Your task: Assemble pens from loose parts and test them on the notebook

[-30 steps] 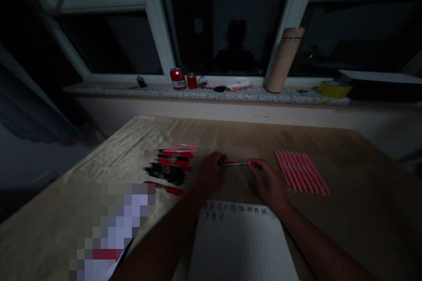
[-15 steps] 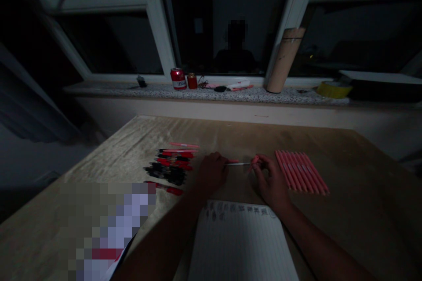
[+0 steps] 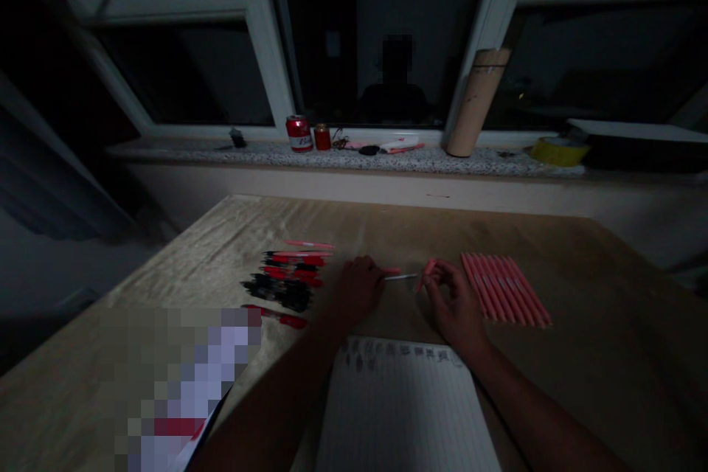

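Observation:
My left hand (image 3: 359, 284) is closed around a thin pale pen refill (image 3: 400, 276), which sticks out toward the right. A pink pen part (image 3: 391, 270) also juts from those fingers, just above the refill. My right hand (image 3: 453, 302) pinches a pink pen barrel (image 3: 428, 271), tilted, a small gap away from the refill's end. To the right of that hand lies a neat row of several pink pens (image 3: 506, 289). Left of my left hand are red pens (image 3: 293, 259), black pens (image 3: 279, 291) and a pink pen (image 3: 310, 244).
A lined notebook (image 3: 406, 413) with scribbles along its top lies between my forearms. On the windowsill stand a red can (image 3: 299, 134), a small red jar (image 3: 322, 137), a cardboard tube (image 3: 479, 103) and yellow tape (image 3: 560, 151). A blurred patch covers the table's lower left.
The refill's right end has come apart from the pink barrel in my right hand, leaving a small gap. The barrel has tilted slightly and shows more. The laid-out pens have not moved.

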Tool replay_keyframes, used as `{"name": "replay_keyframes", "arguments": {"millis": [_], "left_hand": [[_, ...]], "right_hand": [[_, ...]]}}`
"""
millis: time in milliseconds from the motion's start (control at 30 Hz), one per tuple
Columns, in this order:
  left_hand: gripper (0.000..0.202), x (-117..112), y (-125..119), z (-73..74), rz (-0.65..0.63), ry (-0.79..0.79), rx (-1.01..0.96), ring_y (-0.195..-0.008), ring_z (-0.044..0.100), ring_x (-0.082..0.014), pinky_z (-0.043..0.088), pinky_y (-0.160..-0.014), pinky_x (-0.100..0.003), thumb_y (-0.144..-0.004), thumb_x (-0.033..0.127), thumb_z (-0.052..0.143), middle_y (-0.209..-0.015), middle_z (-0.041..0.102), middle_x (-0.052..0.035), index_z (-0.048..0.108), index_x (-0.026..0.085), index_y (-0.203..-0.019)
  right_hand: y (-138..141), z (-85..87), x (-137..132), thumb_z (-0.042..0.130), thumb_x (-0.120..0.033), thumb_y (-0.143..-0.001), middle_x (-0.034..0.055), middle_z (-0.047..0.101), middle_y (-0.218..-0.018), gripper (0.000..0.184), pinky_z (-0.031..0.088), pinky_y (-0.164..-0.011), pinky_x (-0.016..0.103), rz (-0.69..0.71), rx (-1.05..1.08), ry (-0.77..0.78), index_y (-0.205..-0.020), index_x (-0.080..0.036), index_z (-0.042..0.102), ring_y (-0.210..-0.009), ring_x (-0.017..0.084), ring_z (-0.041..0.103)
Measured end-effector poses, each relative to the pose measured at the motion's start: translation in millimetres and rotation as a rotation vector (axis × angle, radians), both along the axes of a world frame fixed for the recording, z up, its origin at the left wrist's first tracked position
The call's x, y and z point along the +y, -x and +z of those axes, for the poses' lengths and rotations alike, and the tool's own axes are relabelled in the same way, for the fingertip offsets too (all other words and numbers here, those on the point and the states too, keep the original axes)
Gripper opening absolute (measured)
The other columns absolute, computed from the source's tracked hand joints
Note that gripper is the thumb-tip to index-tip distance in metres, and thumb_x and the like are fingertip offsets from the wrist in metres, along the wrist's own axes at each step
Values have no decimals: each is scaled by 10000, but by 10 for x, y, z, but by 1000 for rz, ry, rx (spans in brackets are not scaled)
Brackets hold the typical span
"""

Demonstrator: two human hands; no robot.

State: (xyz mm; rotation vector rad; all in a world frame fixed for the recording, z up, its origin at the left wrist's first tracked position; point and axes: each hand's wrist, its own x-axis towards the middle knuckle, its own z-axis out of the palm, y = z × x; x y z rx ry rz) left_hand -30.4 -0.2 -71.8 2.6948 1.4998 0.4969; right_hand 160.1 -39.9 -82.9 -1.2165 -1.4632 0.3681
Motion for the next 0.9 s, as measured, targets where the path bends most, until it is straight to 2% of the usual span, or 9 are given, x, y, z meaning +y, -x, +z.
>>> {"name": "replay_keyframes", "arguments": {"millis": [233, 333, 433, 567, 733, 900], "left_hand": [[215, 8, -38, -45, -3, -69, 92, -943, 485, -222, 361, -846, -380, -898, 253, 404, -971, 546, -98, 583, 138, -927], [213, 22, -54, -17, 13, -33, 8, -899, 505, -215, 368, -829, -378, -903, 242, 394, -928, 573, -94, 578, 135, -900], [220, 43, -43, 84, 3, 1, -208, -833, 526, -186, 388, -793, -338, -900, 295, 419, -859, 592, -58, 584, 153, -873], [237, 66, 33, 316, -47, -13, -483, -841, 539, -160, 409, -776, -288, -906, 300, 399, -879, 592, -47, 585, 154, -885], [283, 64, 129, 579, -138, -27, -556, -920, 546, -166, 410, -836, -294, -926, 290, 344, -946, 596, -66, 592, 155, -931], [275, 41, 135, 656, -129, -54, -586, -907, 552, -157, 413, -836, -281, -923, 282, 356, -928, 599, -62, 596, 148, -906]], "right_hand": [[-7, -27, -2, 534, -300, -829, 74, 632, -900, 298, 477, -769, 352, 27, 43, 22, -1102, -183, 512, -836, 192, 606], [-15, -36, 3, 532, -305, -831, 76, 624, -914, 295, 473, -766, 346, 11, 24, 28, -1098, -181, 521, -858, 196, 596], [-15, -14, 2, 513, -302, -842, 67, 614, -908, 249, 463, -741, 335, -3, -65, 17, -1060, -188, 551, -834, 191, 576], [-2, 43, -6, 486, -272, -860, 65, 603, -932, 203, 449, -743, 322, 20, -159, -20, -1027, -195, 572, -835, 184, 553], [3, 72, -9, 471, -250, -870, 66, 599, -937, 198, 445, -749, 317, 39, -186, -40, -1026, -198, 581, -860, 185, 552], [-8, 62, -7, 469, -247, -872, 68, 601, -948, 206, 451, -765, 331, 67, -221, -59, -1039, -207, 582, -878, 193, 554]]}}
